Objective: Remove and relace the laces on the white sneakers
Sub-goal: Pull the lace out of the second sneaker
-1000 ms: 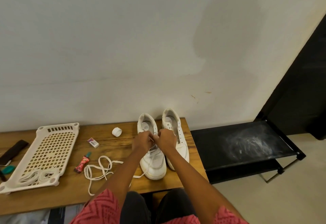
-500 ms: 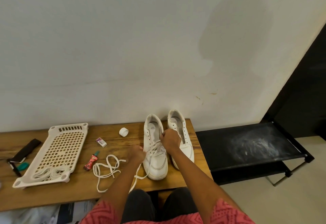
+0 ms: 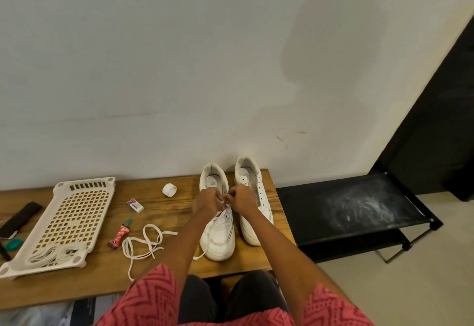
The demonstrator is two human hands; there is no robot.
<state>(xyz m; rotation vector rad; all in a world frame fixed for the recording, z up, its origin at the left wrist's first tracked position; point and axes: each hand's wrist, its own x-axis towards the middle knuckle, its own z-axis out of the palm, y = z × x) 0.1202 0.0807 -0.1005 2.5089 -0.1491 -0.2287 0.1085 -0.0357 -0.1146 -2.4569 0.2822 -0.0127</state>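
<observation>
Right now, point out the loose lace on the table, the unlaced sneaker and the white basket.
loose lace (image 3: 146,242): head view, on its crossed loops.
unlaced sneaker (image 3: 259,228): head view, on its toe side.
white basket (image 3: 74,218): head view, on its perforated base.

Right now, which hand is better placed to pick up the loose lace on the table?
Left. The loose lace lies left of the sneakers, on the left hand's side; the right hand would have to cross over.

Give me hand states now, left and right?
Left hand: pinching the lace over the left sneaker.
Right hand: pinching the same lace.
</observation>
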